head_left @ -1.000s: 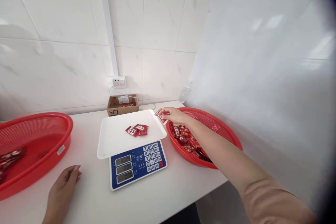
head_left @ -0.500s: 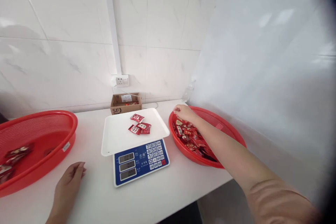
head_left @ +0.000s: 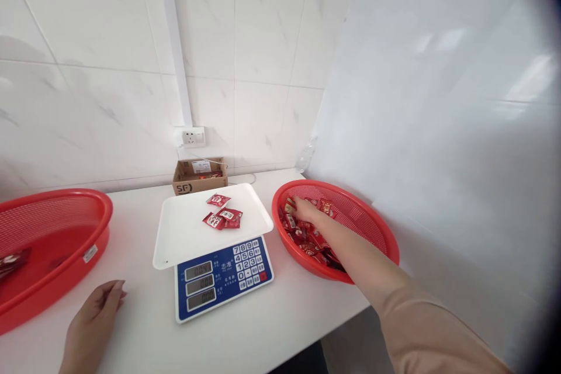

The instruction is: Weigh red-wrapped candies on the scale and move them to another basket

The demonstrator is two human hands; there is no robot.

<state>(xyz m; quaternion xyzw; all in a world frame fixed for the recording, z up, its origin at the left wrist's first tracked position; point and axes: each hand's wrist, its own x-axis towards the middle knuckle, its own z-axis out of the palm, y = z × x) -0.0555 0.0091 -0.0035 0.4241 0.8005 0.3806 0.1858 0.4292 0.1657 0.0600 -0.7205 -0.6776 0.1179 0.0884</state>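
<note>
My right hand (head_left: 304, 210) reaches into the right red basket (head_left: 385, 228), its fingers down among small red wrapped packets (head_left: 309, 247). The fingertips touch a cream-and-gold packet (head_left: 289, 205) near the left rim; whether they grip it cannot be told. My left hand (head_left: 94, 315) rests on the white table, loosely curled, thumb against the fingers, with nothing visible in it. Between the hands stands a blue-and-white digital scale (head_left: 223, 276). Several red packets (head_left: 225, 218) lie on its white tray (head_left: 184, 234), one apart from an overlapping group.
A second red basket (head_left: 103, 225) stands at the left with dark red packets inside. Behind the scale is a small cardboard box (head_left: 199, 186) holding some packets. A wall socket (head_left: 193, 137) is above it. A clear plastic bottle (head_left: 305, 156) stands in the back corner.
My right hand has moved down from above the basket's rim into the packets. My left hand stays curled on the table. The view has shifted slightly right.
</note>
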